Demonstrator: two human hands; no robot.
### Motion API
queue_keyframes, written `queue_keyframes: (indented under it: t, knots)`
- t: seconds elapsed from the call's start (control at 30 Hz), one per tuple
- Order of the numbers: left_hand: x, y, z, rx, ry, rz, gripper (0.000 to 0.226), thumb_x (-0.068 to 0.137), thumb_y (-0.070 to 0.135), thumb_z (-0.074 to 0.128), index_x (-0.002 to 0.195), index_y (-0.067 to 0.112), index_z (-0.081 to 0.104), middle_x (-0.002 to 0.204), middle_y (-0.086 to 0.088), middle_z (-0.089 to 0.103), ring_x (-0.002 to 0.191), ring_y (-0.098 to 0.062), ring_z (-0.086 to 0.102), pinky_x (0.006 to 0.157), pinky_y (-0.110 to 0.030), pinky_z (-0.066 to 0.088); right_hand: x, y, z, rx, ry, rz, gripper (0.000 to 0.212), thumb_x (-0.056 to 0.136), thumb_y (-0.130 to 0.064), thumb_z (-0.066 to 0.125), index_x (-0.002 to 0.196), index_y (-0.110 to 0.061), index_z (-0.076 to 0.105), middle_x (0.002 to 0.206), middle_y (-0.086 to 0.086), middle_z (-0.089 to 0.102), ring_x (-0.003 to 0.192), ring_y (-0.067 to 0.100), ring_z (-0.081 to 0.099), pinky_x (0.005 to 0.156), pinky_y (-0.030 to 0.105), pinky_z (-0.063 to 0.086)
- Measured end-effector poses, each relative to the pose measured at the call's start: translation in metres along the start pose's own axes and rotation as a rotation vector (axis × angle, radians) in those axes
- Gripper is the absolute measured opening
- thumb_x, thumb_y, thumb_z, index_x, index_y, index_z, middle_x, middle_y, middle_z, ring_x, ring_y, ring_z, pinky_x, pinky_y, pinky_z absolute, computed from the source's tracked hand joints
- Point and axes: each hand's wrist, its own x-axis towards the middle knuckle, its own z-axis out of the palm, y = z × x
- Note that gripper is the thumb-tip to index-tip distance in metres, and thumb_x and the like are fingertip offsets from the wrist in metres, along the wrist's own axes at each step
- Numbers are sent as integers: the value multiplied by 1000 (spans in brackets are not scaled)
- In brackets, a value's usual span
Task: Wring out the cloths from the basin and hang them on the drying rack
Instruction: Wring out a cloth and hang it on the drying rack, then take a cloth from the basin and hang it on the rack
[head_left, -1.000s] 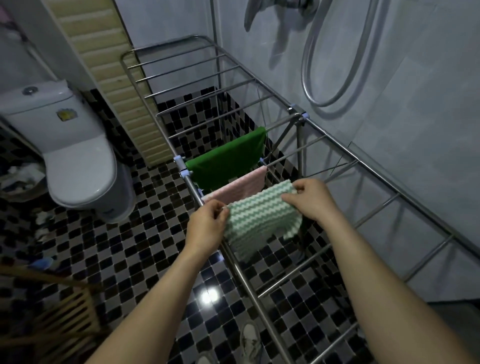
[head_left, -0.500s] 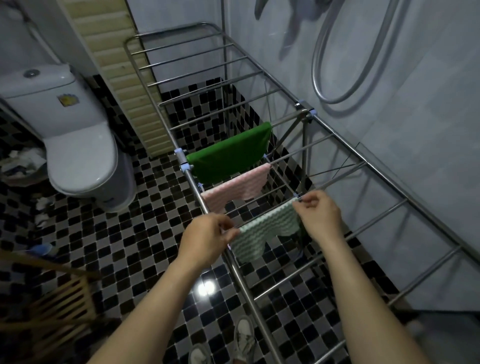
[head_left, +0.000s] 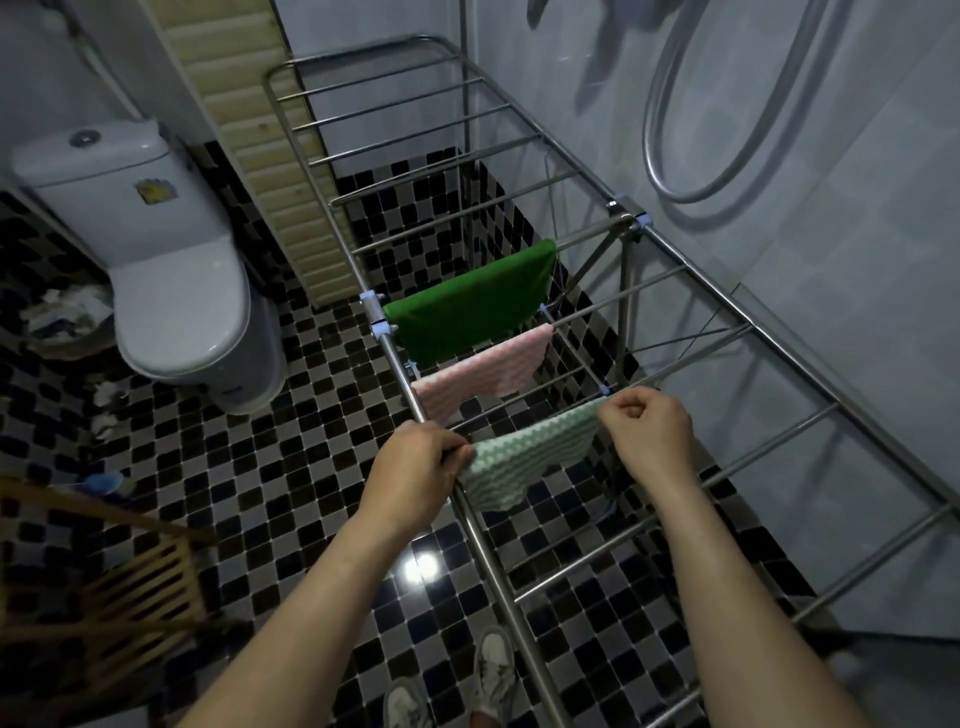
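Observation:
A steel drying rack (head_left: 691, 275) runs from near me to the far wall. A mint-green and white wavy cloth (head_left: 524, 457) lies draped over one of its rungs. My left hand (head_left: 415, 470) pinches the cloth's left corner by the near rail. My right hand (head_left: 647, 423) holds its right corner at the rung. Beyond it a pink cloth (head_left: 483, 371) hangs on a rung of its own, and further back a dark green cloth (head_left: 467, 306) on another. The basin is out of view.
A white toilet (head_left: 171, 270) stands at the left on the black-and-white tiled floor. A wooden slatted stool (head_left: 130, 587) is at the lower left. A shower hose (head_left: 727, 104) hangs on the right wall. My shoes (head_left: 493, 670) are beside the rack's near rail.
Both hands lowered the mint cloth from in front of the pink one onto a nearer rung and spread it flat. It now hangs over that rung.

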Motion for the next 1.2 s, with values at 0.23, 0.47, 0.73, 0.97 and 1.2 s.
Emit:
queue_keyframes:
  t: [0.23,0.47,0.73,0.97,1.2]
  knots:
    - [-9,9,-8,45,-43,90,24,91,35,61,111,26,70,105,11,66,95,-5,49,80,-23,43,1,-14,-5,-387,-74,-394,28,88,-23,65,116,-21,67,116,-2,56,112,16,46,86,23,38]
    - [-10,11,-8,56,-69,110,21,93,30,60,109,23,72,102,7,71,90,-4,57,84,-21,47,-2,-20,7,-632,-280,-600,23,88,-25,66,110,-22,72,108,-4,68,104,16,52,91,37,48]
    - [-14,1,-16,75,-113,166,23,95,33,55,114,27,67,103,8,69,93,-6,54,85,-27,51,-11,-41,13,-747,-316,-467,25,90,-19,62,113,-26,70,103,1,66,102,19,56,85,41,53]
    - [-57,-51,-76,-268,-7,-23,22,96,24,55,114,28,67,107,12,68,97,0,60,89,-25,51,-56,-106,48,-703,-376,-467,36,92,-15,59,127,-23,62,126,-3,64,112,18,60,96,38,50]
    - [-107,-113,-130,-399,109,-194,25,97,16,52,115,28,65,95,18,62,91,5,60,78,-12,50,-109,-171,111,-439,-464,-447,26,93,-18,58,117,-25,68,113,-7,69,100,7,62,92,26,49]
